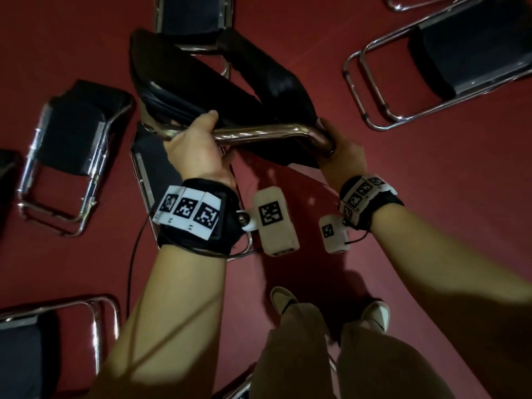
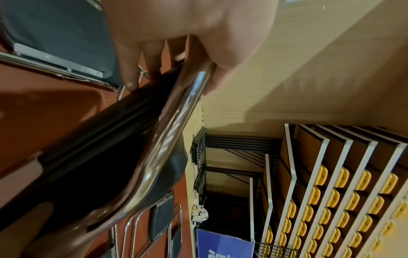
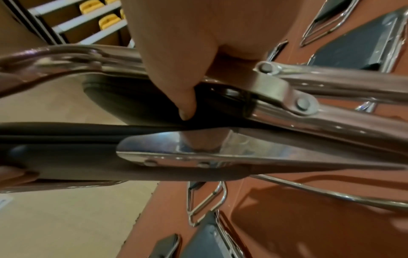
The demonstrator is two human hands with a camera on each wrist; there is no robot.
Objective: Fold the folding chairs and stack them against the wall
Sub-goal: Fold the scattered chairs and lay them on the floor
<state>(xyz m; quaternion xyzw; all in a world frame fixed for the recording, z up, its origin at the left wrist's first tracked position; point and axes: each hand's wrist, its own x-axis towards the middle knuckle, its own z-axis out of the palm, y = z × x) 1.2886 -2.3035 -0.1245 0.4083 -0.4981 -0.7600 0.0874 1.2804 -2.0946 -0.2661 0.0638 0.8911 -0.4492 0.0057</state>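
Head view: both hands on one folding chair point(image 1: 218, 90), held up off the red floor point(image 1: 431, 174). Left hand point(image 1: 195, 145) wraps the chrome top bar point(image 1: 259, 132) near its left bend, thumb on the black pad. Right hand point(image 1: 339, 156) grips the bar's right corner. Chair's seat and back pads angled apart in a V, not flat together. More folding chairs lie folded on the floor: one left point(image 1: 72, 156), one upper right point(image 1: 449, 64), others at the frame edges.

Left wrist view: left hand point(image 2: 187, 34) fingers curled round the chrome tube point(image 2: 176, 125), black pad just beside it. Only this view shows the beige wall point(image 2: 309, 69), with racks of yellow-handled folded tables point(image 2: 342, 183) standing against it.

Right wrist view: right hand point(image 3: 176, 52) closed on the frame just beside the riveted hinge bracket point(image 3: 276, 87), fingertip on the black pad. Shows hinge detail the head view lacks.
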